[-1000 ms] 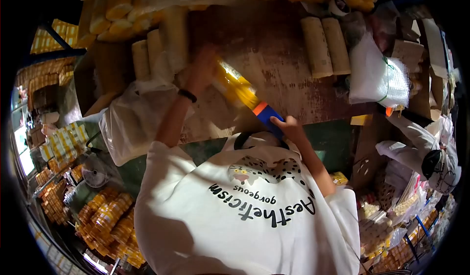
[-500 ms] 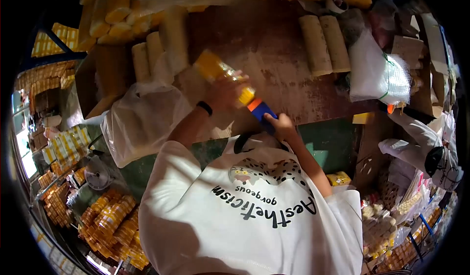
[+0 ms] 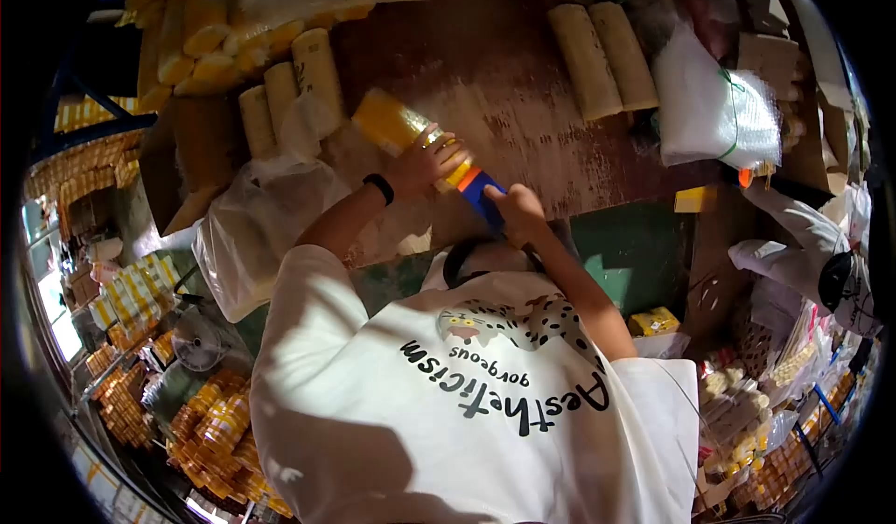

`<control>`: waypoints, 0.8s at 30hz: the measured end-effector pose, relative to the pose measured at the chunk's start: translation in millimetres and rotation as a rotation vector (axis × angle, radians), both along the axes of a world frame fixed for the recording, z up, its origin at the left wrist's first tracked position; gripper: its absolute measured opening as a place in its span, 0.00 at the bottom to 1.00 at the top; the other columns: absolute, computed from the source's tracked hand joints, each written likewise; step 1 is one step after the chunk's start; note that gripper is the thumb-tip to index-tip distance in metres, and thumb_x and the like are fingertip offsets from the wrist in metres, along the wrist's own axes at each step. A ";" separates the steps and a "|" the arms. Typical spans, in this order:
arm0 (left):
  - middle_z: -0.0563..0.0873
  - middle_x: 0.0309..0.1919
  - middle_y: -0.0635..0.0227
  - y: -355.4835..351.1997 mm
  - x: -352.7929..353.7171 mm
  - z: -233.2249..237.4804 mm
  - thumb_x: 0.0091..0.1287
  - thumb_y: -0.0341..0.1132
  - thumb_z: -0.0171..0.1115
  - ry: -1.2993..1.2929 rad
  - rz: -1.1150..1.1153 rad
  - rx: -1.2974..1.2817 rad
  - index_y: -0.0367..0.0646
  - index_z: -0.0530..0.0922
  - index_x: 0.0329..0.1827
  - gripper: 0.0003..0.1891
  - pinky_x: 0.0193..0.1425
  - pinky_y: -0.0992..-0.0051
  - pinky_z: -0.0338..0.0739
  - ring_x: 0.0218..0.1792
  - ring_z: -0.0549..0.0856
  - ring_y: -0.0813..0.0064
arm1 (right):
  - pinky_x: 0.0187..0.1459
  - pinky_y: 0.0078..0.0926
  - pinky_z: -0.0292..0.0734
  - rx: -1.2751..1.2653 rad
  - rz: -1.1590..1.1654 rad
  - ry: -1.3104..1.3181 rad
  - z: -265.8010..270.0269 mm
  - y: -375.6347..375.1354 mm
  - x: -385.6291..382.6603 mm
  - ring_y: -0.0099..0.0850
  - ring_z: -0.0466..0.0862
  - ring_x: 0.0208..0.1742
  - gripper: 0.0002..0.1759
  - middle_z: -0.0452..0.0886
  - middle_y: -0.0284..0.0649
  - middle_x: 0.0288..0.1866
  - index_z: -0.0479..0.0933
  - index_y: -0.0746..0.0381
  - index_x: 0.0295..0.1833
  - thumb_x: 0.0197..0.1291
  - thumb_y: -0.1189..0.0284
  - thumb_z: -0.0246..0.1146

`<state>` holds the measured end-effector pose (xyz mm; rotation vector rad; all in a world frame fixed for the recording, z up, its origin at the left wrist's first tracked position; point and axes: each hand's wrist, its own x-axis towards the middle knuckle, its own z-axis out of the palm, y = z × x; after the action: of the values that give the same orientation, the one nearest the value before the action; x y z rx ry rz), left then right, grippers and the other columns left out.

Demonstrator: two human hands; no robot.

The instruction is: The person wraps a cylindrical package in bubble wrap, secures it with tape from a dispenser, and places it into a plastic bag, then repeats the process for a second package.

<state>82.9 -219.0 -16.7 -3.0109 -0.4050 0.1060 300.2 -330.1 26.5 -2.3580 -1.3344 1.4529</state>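
Diagonally lengthwise, yellow item [image 3: 396, 123], tip upper left — left grip [image 3: 433, 158] holding middle, right grip [image 3: 520, 212] holding blue end [image 3: 481, 196].

I saw the left forearm [image 3: 343, 218] slant inward, its hand [image 3: 431, 158] curled over with fingers bent. The right forearm [image 3: 586, 286] angled in too, its hand [image 3: 523, 214] closed nearby, thumb laid forward.

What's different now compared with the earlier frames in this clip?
The left hand has moved back from the far end of the yellow piece toward the orange band, so the yellow now sticks out beyond it. The blue piece seems slightly further left. The right hand still holds the blue piece, and the tan rolls stay put.
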 end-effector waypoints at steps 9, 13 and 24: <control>0.74 0.61 0.65 -3.5 6.6 6.6 0.56 0.47 0.62 -0.021 0.014 -0.090 0.47 0.69 0.66 0.33 0.73 0.49 0.52 0.66 0.68 0.63 | 0.36 0.38 0.76 0.220 0.182 0.127 -55.9 -0.5 -3.4 0.46 0.81 0.35 0.30 0.81 0.52 0.34 0.77 0.67 0.38 0.62 0.46 0.56; 0.75 0.62 0.67 -29.2 20.8 33.1 0.57 0.43 0.60 0.005 -0.050 0.130 0.46 0.72 0.62 0.28 0.73 0.45 0.51 0.67 0.68 0.60 | 0.44 0.37 0.76 -0.039 -0.069 0.157 34.8 -9.3 59.5 0.42 0.83 0.42 0.35 0.82 0.51 0.38 0.78 0.70 0.44 0.59 0.43 0.58; 0.72 0.64 0.60 -23.6 29.3 30.7 0.58 0.36 0.57 -0.025 -0.015 -0.228 0.54 0.62 0.72 0.34 0.71 0.43 0.54 0.70 0.65 0.55 | 0.31 0.22 0.71 0.313 -0.256 0.240 -4.9 -50.7 147.9 0.22 0.79 0.31 0.16 0.83 0.36 0.35 0.78 0.69 0.47 0.64 0.65 0.63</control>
<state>112.2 -242.6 14.1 -3.2422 -0.3974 0.1220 448.1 -380.8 21.6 -1.9985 -1.0660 1.2951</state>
